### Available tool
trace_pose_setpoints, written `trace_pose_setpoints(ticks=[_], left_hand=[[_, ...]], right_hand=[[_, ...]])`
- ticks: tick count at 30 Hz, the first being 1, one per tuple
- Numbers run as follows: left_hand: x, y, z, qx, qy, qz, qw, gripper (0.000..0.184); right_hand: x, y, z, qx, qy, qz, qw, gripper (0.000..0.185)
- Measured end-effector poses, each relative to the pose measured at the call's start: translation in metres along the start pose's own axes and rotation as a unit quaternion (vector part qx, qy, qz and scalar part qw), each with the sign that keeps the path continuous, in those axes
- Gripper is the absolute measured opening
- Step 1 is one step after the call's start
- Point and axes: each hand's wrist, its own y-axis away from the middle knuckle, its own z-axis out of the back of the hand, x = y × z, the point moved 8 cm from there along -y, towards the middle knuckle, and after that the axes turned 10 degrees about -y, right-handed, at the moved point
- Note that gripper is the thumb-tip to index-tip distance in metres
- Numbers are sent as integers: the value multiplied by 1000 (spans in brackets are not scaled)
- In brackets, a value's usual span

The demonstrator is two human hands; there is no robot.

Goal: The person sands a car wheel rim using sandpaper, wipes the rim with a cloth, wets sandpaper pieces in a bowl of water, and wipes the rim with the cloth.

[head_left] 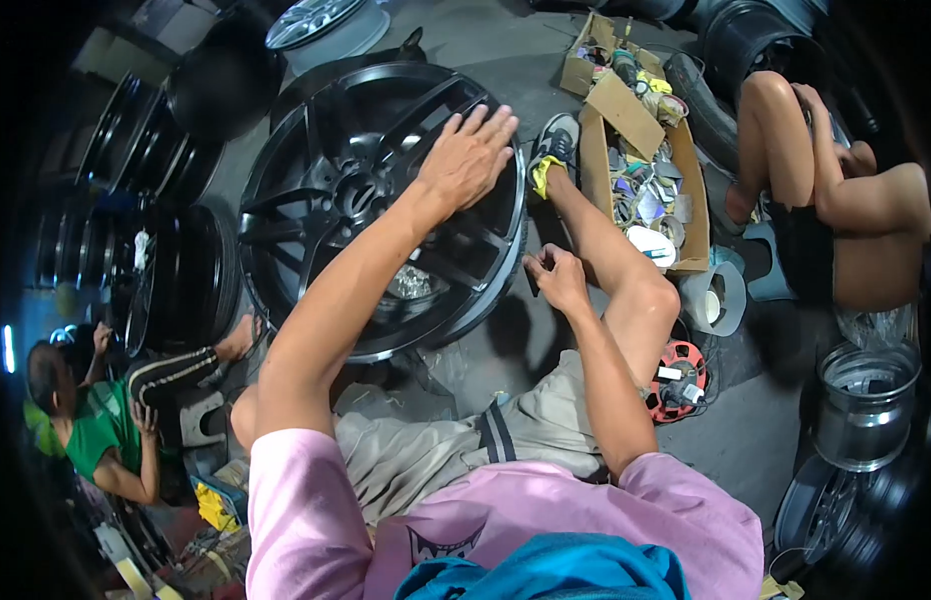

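Note:
A large black multi-spoke car wheel rim lies in front of me, tilted, its spokes facing up. My left hand rests over the rim's upper right part, fingers stretched out and slightly apart, holding nothing. Its palm side is hidden, so firm contact cannot be confirmed. Close to the rim's right edge, my right hand is closed, with thumb and fingers pinched together. A thin dark piece shows at those fingertips; its kind is too small to make out. Crumpled shiny plastic shows through a gap between the spokes.
Right of my leg is a cardboard box of abrasive discs and odds and ends. A red cable reel lies by my knee. Stacked rims stand left and right. One person in green sits left, another person right.

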Motion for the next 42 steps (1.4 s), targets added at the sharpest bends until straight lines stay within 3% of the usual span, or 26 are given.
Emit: trace_pose_setpoints(ticks=[14,17,21,24,27,30,32,33,36,38,42], left_hand=[[-61,87,54,14,40,-89,995,50],[-74,116,64,2,40,-89,995,49],[-79,153,75,-16,73,-45,996,48],[-80,180,82,-2,97,-9,995,49],[-85,207,86,-1,107,7,994,50],[-89,236,83,22,161,37,986,55],[-85,259,96,-28,125,71,989,58],[-80,265,95,-27,122,74,989,58],[-65,284,90,-7,124,111,986,50],[-49,293,69,114,172,146,967,54],[-37,296,71,131,198,170,956,42]], right_hand=[[-19,14,-30,106,62,-23,992,38],[-17,16,-37,109,102,20,989,36],[-31,18,-56,156,97,-4,983,36],[-26,22,-64,164,154,51,973,36],[-24,26,-70,179,113,111,971,29],[-17,32,-75,205,103,59,971,29],[-17,31,-79,196,130,112,966,28],[-13,32,-80,199,168,82,962,25],[-32,26,-91,235,134,121,955,22],[-41,24,-97,265,158,95,946,20],[-49,21,-100,273,134,121,945,21]])
